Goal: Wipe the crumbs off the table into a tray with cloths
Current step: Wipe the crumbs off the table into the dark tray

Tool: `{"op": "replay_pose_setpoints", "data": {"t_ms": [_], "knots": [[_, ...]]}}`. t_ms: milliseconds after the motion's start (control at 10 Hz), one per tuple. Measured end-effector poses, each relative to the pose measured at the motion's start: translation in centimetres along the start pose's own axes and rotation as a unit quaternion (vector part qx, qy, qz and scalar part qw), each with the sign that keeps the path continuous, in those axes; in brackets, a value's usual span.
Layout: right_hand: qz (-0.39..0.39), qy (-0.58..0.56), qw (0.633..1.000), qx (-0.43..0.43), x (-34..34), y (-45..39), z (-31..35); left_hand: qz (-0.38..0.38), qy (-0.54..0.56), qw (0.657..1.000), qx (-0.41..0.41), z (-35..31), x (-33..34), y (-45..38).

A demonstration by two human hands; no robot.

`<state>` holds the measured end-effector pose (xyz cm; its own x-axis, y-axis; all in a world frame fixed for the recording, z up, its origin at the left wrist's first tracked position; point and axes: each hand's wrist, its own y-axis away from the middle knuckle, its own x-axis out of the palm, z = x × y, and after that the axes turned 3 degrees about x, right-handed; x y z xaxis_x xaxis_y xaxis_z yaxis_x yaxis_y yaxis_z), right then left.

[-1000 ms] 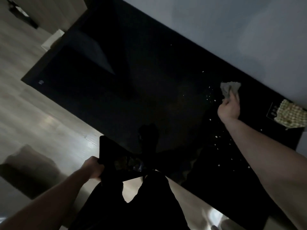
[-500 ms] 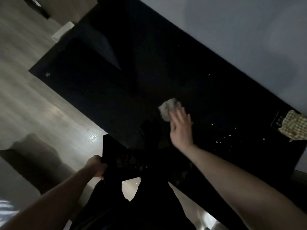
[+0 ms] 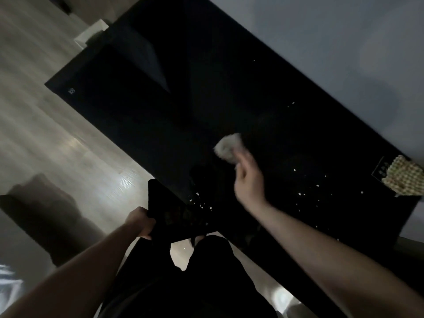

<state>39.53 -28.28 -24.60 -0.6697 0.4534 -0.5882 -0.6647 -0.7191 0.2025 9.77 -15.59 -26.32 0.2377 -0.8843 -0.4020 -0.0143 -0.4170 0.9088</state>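
Head view: our right hand (image 3: 249, 182) bunches a soft, light cloth (image 3: 228, 146) in its fingers on the dark surface (image 3: 206, 111); left hand (image 3: 141, 220) grips the tray (image 3: 165, 210) at the edge, crumbs (image 3: 307, 187) nearby.

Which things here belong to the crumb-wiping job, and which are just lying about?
In the job:
- pale crumpled cloth, held by the right hand
- dark flat tray, gripped by the left hand at the table edge
- white crumbs scattered on the black glossy table

Lying about:
- yellowish chequered cloth at the table's right end
- white box on the floor
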Motion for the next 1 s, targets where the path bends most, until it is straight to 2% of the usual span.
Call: {"op": "replay_pose_setpoints", "data": {"t_ms": [100, 200, 300, 400, 500, 600, 700, 800, 1000], "knots": [[-0.093, 0.07, 0.993, 0.023, -5.4, -8.2, -1.7, -0.013, -0.009, 1.0, -0.001, 0.2, 0.4, -0.7], [-0.133, 0.151, 0.977, 0.066, -10.4, -15.6, -4.1, -0.016, -0.001, 1.0, -0.017, 1.7, 1.0, -3.1], [-0.119, 0.22, 0.965, 0.084, -13.1, -21.2, -6.9, -0.013, 0.021, 0.999, -0.033, 4.2, 2.3, -7.7], [-0.07, 0.266, 0.957, 0.088, -13.4, -24.2, -9.1, -0.036, -0.009, 0.999, -0.031, 2.6, 1.6, -5.6], [-0.09, 0.29, 0.945, 0.118, -11.5, -24.0, -9.6, -0.036, -0.02, 0.998, -0.041, -0.5, 0.5, -0.5], [-0.094, 0.3, 0.948, 0.048, -8.4, -20.7, -7.8, -0.018, -0.041, 0.999, -0.02, -0.1, 0.9, -0.9], [-0.053, 0.289, 0.955, -0.047, -4.4, -15.3, -5.6, -0.02, -0.053, 0.998, 0.003, 0.4, 0.6, -0.9], [-0.004, 0.216, 0.972, -0.09, 0.6, -7.9, -3.9, -0.005, -0.079, 0.997, 0.021, 0.6, 0.2, -0.8], [0.073, 0.141, 0.983, -0.088, 8.1, 6.7, -1.1, 0.026, -0.13, 0.989, 0.058, 1.5, -0.8, -1.1]]}}
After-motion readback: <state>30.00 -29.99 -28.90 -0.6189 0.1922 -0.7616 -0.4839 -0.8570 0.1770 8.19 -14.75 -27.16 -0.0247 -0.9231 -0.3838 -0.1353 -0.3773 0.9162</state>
